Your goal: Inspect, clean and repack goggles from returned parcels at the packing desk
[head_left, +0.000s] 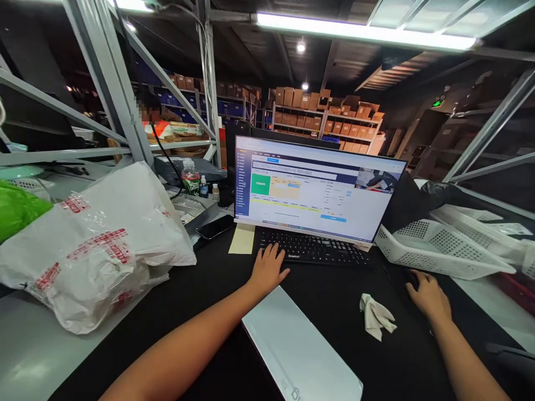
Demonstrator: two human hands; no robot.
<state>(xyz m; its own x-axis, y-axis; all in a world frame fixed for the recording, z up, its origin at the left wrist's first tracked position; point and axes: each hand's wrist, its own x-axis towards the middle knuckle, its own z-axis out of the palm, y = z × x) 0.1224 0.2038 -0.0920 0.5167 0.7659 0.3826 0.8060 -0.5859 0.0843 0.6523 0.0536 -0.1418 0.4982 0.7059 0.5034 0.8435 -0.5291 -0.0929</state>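
Across the matte black work surface (334,295), both of the person's hands are at computer controls. The left hand (270,270) lies palm down with fingers spread, fingertips on the lower left part of a black, full-width plastic keyboard (313,248); it grips nothing. The keyboard sits directly below a wide, thin-framed monitor (313,195), presumably so that keys and display can be viewed together. Most on-screen text is too small to read.

The right hand (430,295) is curled round a small, dark object, apparently a computer mouse (412,277), mostly covered by the fingers. It is right of the keyboard, likely for easy reach.

A flat, pale, rectangular box with a smooth top (301,345) lies aslant between the forearms, its far corner near the left wrist. Neither hand holds it; its placement would seem to leave the keys unobstructed. Right of it lies a crumpled off-white cloth (376,317), apart from both hands.

Bulkier items are at the sides, arguably to spare the middle: a white plastic bag with red print (104,239) at left, and a white perforated plastic basket (443,253) at right.
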